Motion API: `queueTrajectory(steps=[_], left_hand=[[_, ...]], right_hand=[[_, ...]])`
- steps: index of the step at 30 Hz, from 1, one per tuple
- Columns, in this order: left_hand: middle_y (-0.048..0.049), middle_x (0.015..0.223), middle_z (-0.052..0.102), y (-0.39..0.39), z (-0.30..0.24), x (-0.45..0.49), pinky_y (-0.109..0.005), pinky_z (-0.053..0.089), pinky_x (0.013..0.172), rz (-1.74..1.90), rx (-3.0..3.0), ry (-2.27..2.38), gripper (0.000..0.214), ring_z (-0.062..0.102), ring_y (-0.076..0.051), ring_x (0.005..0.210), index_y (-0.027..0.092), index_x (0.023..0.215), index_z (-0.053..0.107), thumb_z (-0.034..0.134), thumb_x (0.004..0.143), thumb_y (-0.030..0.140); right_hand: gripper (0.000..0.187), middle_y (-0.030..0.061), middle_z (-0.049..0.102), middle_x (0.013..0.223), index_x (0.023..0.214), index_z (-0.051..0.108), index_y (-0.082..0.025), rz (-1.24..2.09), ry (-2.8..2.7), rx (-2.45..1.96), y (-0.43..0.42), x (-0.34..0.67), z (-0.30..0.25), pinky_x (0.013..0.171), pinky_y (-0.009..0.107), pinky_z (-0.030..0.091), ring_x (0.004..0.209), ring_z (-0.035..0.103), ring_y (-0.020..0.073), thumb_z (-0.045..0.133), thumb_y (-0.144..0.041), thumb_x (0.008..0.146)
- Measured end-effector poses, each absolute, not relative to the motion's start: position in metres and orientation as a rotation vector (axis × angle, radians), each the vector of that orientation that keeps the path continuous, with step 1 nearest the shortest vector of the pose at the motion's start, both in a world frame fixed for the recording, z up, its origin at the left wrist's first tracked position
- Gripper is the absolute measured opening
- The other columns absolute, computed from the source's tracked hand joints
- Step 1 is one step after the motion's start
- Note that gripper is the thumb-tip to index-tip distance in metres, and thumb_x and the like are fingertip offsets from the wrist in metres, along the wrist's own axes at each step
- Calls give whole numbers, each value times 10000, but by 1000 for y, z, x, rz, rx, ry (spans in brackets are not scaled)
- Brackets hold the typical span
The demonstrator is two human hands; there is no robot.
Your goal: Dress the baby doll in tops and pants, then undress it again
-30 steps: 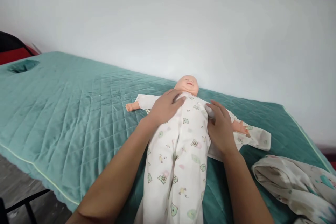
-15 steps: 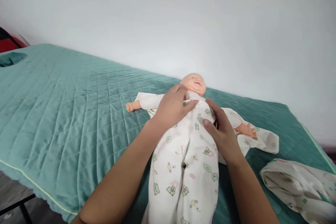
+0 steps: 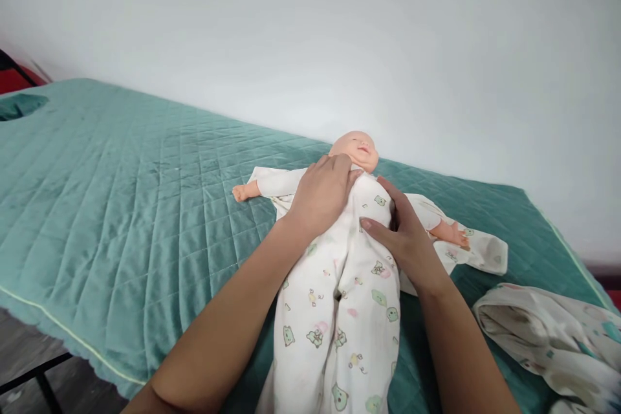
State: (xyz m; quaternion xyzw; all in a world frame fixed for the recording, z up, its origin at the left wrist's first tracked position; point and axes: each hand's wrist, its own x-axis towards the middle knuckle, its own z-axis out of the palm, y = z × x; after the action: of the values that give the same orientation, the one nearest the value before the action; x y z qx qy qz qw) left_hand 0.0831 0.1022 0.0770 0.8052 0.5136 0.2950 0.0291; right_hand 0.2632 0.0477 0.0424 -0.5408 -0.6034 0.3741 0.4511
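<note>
On the doll (image 3: 354, 150), both hands (image 3: 324, 193) touch printed trousers (image 3: 366, 291) (right spread, left's hold I cannot tell).

Worn on head, looking fwd & down, close range, from abv printed trousers (image 3: 363, 317) twd doll's head (image 3: 353, 147), w/ wall (image 3: 310, 45) in bkgd.

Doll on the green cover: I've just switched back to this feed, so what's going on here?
A person has both hands on a doll lying face up on a green quilted cover. The left hand lies over the chest, at the upper part of the printed white legged garment; the right hand holds its other side, thumb on the front. A second printed garment shows under the arm at picture right, near a cloth bundle.
</note>
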Motion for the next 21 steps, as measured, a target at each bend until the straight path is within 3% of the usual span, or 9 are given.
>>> queueTrajectory(steps=[4,10,16,21], left_hand=[[-68,906,652,101,77,85,-333,448,753,956,2514,1565,312,602,-217,831,200,947,491,254,1069,362],[-34,756,627,93,79,87,-284,361,590,917,2603,1410,387,607,-190,701,204,955,483,195,1071,434],[-10,694,596,91,76,86,-276,317,565,940,2569,1362,425,590,-172,642,206,947,504,184,1068,457],[7,675,577,91,64,79,-278,329,595,1183,2416,1278,391,541,-147,617,209,817,517,309,1053,442]], right_hand=[[746,14,419,1575,1450,470,-378,868,-1537,-1354,46,263,43,1191,550,330,1452,372,302,794,-451,782],[514,9,378,1602,1301,555,-344,707,-1646,-1305,43,257,49,1095,493,435,1380,449,288,733,-389,821],[238,30,466,1519,1062,582,-289,498,-1773,-1240,44,251,48,1107,501,400,1351,467,276,675,-318,844],[139,49,524,1440,937,580,-268,320,-1857,-1206,44,250,46,1130,519,358,1340,465,284,674,-286,836]])
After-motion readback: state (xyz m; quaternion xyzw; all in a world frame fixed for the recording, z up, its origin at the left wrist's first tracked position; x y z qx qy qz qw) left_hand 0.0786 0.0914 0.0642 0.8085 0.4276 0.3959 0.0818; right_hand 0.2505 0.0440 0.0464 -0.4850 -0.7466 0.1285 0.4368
